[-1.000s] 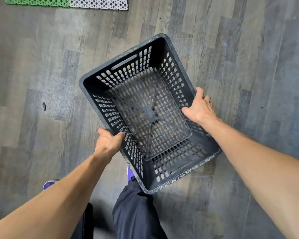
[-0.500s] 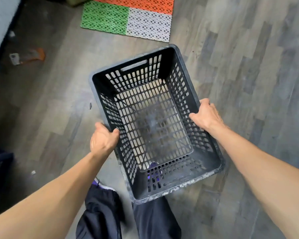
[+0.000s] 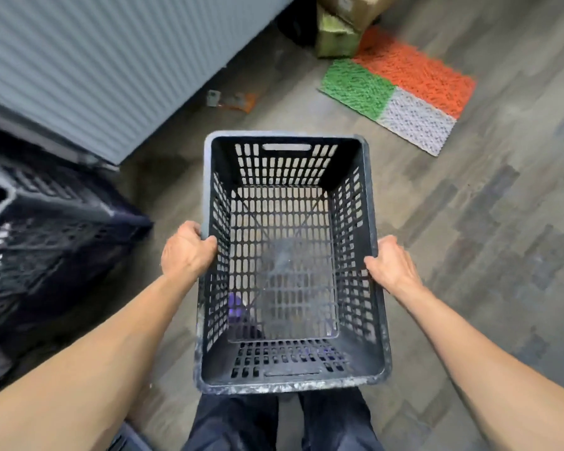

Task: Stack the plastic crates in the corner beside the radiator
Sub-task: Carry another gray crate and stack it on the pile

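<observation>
I carry an empty dark grey slotted plastic crate (image 3: 290, 151) above the floor, its long axis pointing away from me. My left hand (image 3: 186, 253) grips its left rim and my right hand (image 3: 391, 266) grips its right rim. A second dark crate (image 3: 49, 229) stands at the left, blurred, just in front of the grey ribbed radiator (image 3: 105, 66) that fills the upper left.
A green, orange and white perforated mat (image 3: 401, 89) lies on the wood-look floor at the upper right. Cardboard boxes (image 3: 342, 24) sit beyond it by the radiator's end. A small scrap (image 3: 232, 99) lies under the radiator. My dark trousers (image 3: 284, 421) show below the crate.
The view has swung left and up: the radiator and the second crate have come into sight, and the mat has shifted right. The held crate has turned square to me. Both grips are unchanged.
</observation>
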